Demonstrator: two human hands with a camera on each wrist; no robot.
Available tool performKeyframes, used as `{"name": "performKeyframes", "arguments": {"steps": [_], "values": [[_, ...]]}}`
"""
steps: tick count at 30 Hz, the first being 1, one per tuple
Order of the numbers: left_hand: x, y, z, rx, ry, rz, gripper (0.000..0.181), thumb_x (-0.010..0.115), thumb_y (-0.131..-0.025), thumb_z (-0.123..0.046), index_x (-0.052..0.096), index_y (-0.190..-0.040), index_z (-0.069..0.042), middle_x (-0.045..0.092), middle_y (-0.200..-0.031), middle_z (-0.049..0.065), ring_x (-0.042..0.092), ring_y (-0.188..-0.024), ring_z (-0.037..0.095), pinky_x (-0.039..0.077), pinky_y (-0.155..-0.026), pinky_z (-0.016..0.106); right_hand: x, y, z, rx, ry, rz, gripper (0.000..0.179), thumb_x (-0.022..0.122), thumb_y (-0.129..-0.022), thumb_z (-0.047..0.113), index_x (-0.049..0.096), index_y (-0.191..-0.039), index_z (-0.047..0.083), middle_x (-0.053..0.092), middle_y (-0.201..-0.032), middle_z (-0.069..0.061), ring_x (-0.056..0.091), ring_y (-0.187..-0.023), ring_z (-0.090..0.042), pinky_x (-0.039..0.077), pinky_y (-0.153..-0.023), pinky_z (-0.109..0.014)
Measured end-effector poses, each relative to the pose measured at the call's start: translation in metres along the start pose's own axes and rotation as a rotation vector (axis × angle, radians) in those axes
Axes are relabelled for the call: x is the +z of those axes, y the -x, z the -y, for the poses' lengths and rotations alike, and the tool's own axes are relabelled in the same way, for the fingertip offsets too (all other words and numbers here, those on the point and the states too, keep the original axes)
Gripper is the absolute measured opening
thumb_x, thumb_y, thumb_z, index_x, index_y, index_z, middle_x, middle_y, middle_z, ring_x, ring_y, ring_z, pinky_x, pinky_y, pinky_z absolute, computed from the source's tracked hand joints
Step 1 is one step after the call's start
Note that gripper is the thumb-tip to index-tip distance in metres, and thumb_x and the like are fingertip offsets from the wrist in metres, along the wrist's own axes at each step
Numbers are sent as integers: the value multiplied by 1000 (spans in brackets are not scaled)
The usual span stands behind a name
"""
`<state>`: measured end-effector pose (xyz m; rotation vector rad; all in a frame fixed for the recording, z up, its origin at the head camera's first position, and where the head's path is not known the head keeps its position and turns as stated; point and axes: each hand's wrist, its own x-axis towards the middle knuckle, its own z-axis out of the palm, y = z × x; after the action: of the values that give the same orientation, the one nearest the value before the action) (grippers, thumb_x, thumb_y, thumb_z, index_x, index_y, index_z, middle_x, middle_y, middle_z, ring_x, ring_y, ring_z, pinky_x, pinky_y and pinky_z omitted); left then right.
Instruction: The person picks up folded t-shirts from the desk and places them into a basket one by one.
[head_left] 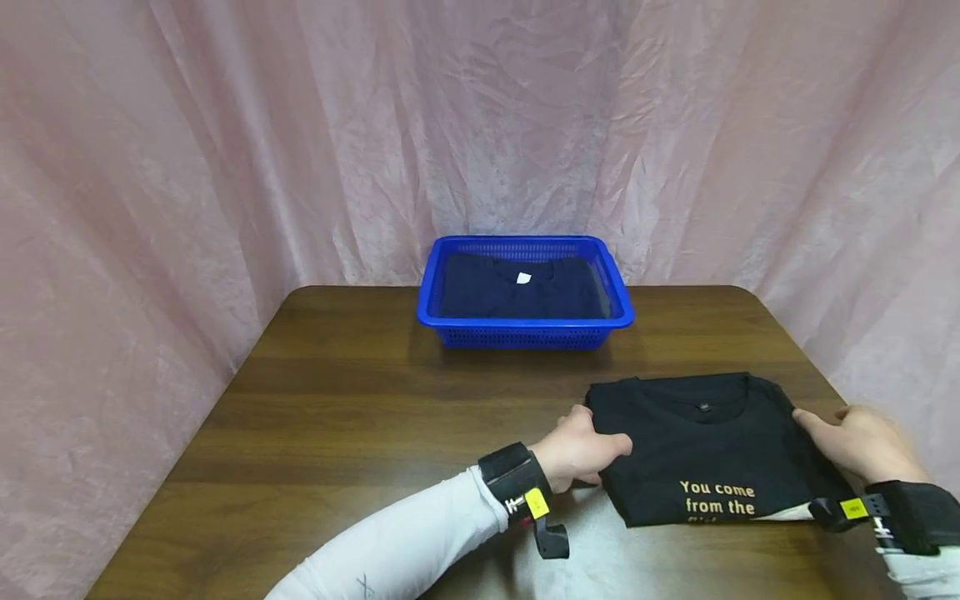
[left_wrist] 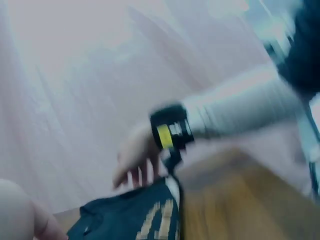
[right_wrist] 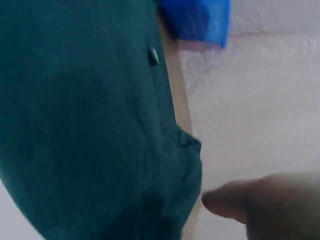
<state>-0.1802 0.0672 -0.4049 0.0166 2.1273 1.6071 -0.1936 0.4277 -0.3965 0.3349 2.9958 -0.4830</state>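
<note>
A folded black T-shirt with gold lettering lies toward the right side of the wooden table. My left hand holds its left edge, thumb over the top of the cloth and the other fingers at the side. At the opposite edge is my right hand, its thumb tip beside the cloth. The left wrist view, blurred, shows the right hand with fingers spread downward behind the shirt. In the right wrist view the right thumb sits next to the dark cloth.
A blue plastic basket stands at the table's back edge, holding a folded dark navy shirt with a white label. Behind the wooden table hangs a pink curtain. Each wrist wears a black strap.
</note>
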Motion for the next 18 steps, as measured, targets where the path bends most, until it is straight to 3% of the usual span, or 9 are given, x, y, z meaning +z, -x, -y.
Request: {"name": "performKeyframes", "arguments": {"steps": [3,4,6,10,14,18], "values": [[6,-3,-7,-100,232,6,78,74,-82,-10,27,-141,9,36,-136,22,48,-113,34,53,-74,62,0,-3,-9,33,-68,206,72,41,-99,58,53,-60,-2,47,-47,-6,49,-42,-19,44,-44,-31],[8,-5,-9,-116,273,7,76,74,-81,-9,28,-140,8,40,-132,20,47,-113,34,52,-74,63,0,-4,-10,41,-103,261,70,39,-99,61,50,-58,6,41,-46,2,43,-39,-12,40,-41,-26],[9,-9,-13,-145,327,1,72,74,-80,-8,33,-137,7,43,-128,19,46,-110,35,52,-74,64,0,-7,-11,50,-153,304,70,39,-97,65,51,-62,6,36,-48,6,38,-39,-8,39,-41,-24],[10,-18,-17,-168,370,46,47,72,-81,-6,47,-119,3,58,-105,12,54,-94,29,55,-78,54,-2,-12,-13,47,-203,331,80,38,-96,68,54,-81,-8,39,-60,-1,42,-50,-14,45,-48,-30],[14,-26,-15,-156,378,72,16,71,-81,-3,57,-88,-3,57,-71,2,53,-63,14,48,-61,29,-2,-14,-15,46,-259,382,97,35,-97,68,46,-112,-28,57,-80,-15,57,-66,-22,54,-58,-39],[19,-35,-9,-111,381,97,11,72,-82,-3,62,-85,1,53,-61,-1,47,-55,9,42,-53,21,2,-13,-14,28,-326,420,101,32,-99,66,34,-129,-31,64,-96,-24,63,-76,-25,56,-65,-42]]}}
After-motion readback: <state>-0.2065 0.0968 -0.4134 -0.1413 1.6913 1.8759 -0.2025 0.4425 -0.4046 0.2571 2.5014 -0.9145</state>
